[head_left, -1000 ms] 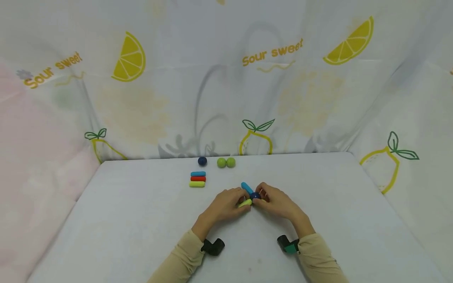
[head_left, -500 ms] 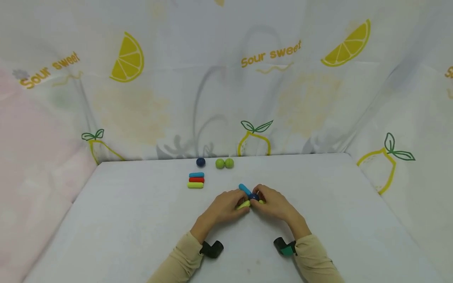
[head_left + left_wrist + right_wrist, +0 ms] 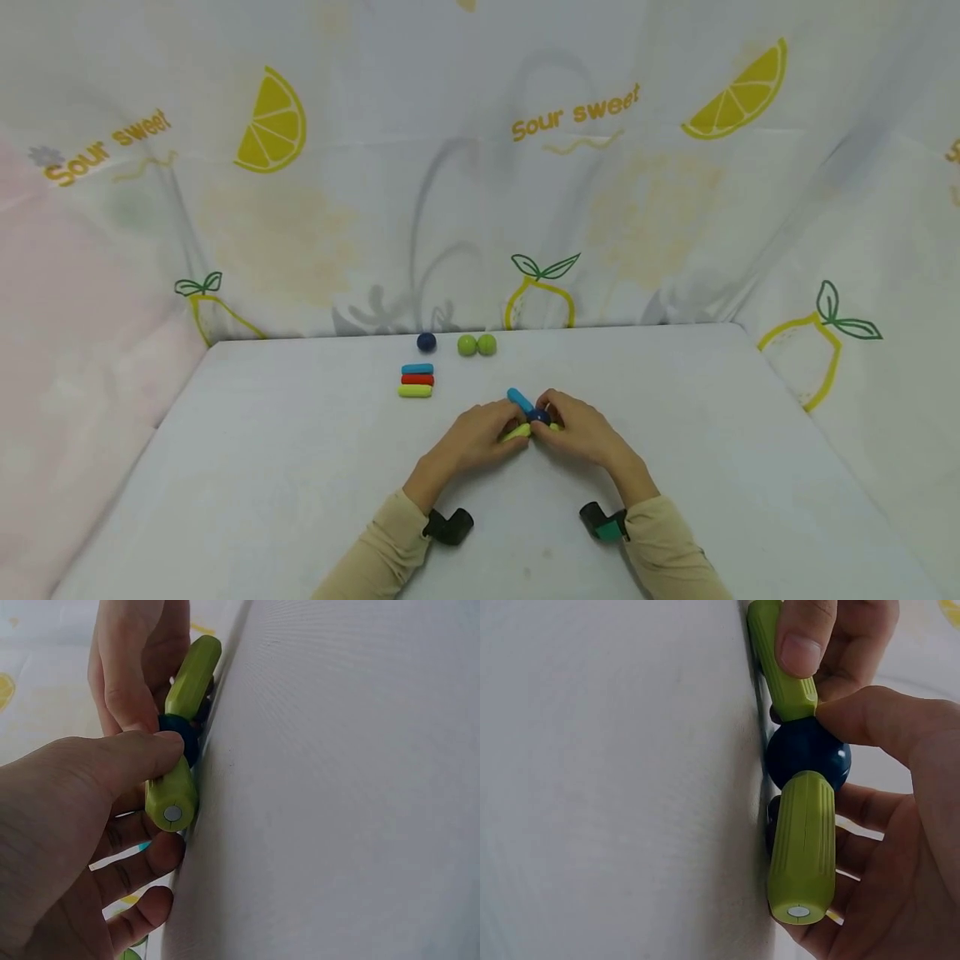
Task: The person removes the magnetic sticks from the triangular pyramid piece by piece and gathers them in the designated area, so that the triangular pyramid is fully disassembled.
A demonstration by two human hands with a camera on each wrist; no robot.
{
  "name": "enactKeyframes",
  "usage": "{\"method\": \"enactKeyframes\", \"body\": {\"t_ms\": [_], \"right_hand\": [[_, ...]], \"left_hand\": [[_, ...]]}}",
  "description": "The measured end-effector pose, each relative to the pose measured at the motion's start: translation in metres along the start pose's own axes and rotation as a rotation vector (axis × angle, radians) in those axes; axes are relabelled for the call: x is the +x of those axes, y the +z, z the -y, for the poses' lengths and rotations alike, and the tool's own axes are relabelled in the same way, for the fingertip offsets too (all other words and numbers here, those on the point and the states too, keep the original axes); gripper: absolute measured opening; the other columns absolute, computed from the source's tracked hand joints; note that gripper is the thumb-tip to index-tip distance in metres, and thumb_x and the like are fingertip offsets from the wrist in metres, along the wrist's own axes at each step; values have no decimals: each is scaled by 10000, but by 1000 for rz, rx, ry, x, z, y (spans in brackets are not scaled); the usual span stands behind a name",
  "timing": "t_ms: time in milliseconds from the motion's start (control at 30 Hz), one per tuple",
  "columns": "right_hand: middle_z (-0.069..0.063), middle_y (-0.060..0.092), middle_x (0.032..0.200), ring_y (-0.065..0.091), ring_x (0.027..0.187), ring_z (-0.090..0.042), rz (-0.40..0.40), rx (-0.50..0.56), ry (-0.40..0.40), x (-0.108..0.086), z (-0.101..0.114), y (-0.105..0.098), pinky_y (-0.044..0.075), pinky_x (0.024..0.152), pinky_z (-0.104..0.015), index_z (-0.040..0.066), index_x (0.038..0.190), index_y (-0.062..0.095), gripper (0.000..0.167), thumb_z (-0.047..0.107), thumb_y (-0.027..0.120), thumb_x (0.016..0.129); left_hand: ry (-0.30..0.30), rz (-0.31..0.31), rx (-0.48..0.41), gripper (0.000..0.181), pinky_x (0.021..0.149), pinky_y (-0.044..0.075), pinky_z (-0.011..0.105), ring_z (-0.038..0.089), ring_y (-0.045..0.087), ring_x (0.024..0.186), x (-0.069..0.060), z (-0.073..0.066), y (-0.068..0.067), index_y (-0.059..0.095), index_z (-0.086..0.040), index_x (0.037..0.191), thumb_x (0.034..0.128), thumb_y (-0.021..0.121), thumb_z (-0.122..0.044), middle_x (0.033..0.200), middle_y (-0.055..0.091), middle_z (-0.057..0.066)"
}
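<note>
The right wrist view shows what the head view mostly hides: a dark blue ball [image 3: 808, 754] between two lime sticks, the near stick [image 3: 804, 851] and the far stick [image 3: 780, 675], each meeting it. The left hand [image 3: 480, 433] pinches the far stick between thumb and fingers; the right hand [image 3: 581, 425] is clamped on the ball, thumb in front, fingers behind. The left wrist view adds a pale disc [image 3: 172, 814] in the end of the left hand's stick. Only the head view plainly shows a light blue stick [image 3: 519, 399] angling away from the ball; the hands cover much of the lime sticks there. Dark round shapes under the sticks are unclear.

Farther back and to the left, a blue stick [image 3: 417, 368], a red stick [image 3: 417, 379] and a yellow stick [image 3: 415, 391] lie side by side. Behind them sit another dark ball [image 3: 427, 342] and two green balls [image 3: 477, 345], touching.

The table [image 3: 262, 483] is white; a lemon-printed cloth [image 3: 450, 208] hangs behind.
</note>
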State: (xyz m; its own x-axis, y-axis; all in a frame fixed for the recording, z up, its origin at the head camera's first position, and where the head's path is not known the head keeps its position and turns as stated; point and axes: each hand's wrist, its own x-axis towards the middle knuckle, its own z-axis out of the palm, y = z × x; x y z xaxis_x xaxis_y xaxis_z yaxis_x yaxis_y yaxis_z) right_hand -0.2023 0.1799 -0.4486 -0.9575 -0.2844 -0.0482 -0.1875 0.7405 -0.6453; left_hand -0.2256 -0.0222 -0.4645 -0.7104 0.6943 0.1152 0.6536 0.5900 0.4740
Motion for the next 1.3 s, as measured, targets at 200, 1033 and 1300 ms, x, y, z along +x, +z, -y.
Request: {"method": "enactKeyframes", "body": {"t_ms": [200, 1033, 1300], "right_hand": [[43, 552, 792, 489, 695, -95, -1, -1, -13, -1, -1, 6, 410, 617, -256, 153, 1036, 578, 218, 305, 628, 888], [38, 573, 824, 502, 718, -103, 8, -19, -18, -1, -4, 2, 418, 638, -270, 158, 1058, 586, 228, 298, 631, 884], [21, 570, 825, 493, 719, -111, 13, -25, -18, 1, -4, 1, 411, 637, -277, 140, 1061, 583, 232, 283, 630, 885]], "left_hand": [[-20, 5, -4, 189, 662, 395, 194, 41, 474, 737, -5, 2, 4, 589, -187, 1039, 911, 621, -322, 829, 548, -88], [69, 96, -64, 246, 922, 465, 277, 118, 562, 1045, -3, 7, -2, 628, -128, 1147, 960, 548, -267, 1120, 607, -13], [58, 98, -92, 229, 872, 467, 250, 95, 550, 958, -3, 10, -9, 646, -131, 1122, 928, 604, -245, 1063, 624, -16]]}}
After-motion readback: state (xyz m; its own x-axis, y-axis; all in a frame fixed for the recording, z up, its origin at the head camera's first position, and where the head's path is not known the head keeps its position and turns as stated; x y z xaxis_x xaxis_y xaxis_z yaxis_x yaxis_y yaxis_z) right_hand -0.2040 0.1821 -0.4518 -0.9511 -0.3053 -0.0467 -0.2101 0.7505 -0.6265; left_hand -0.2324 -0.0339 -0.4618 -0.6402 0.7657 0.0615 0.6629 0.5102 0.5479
